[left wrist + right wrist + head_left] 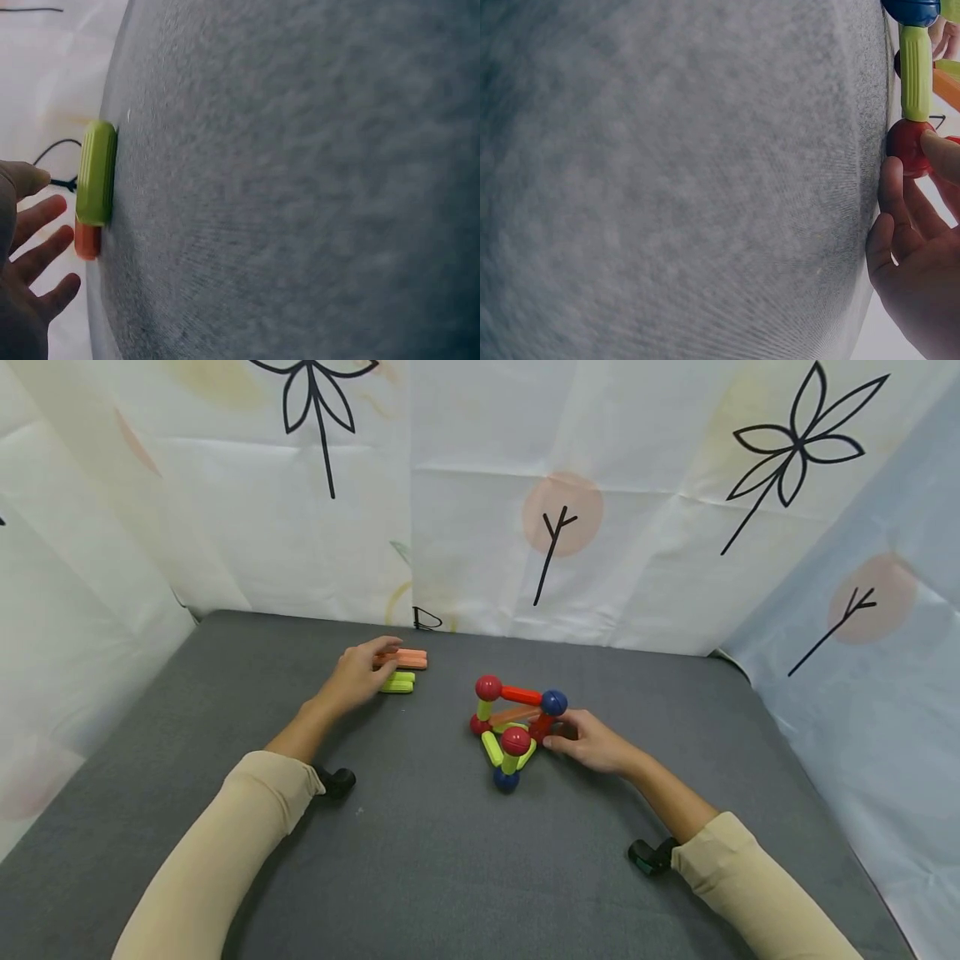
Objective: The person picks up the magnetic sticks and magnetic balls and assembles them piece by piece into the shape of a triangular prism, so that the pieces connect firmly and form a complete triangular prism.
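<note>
A frame of colored rods and balls stands on the table in the head view, with a red rod (521,696) between an upper red ball (488,687) and an upper blue ball (554,702). At its front, a red ball (516,741) tops a short green rod over a blue ball (506,779). My right hand (592,742) pinches the lower right red ball (907,148) between thumb and fingers. Farther left, my left hand (358,675) hovers with fingers apart over loose orange rods (412,659) and green rods (399,683). The hand partly hides those rods.
A grey cloth-covered table (450,868) lies under everything. White patterned curtains (480,552) close off the back and both sides. Black wrist cameras sit below both sleeves (262,802).
</note>
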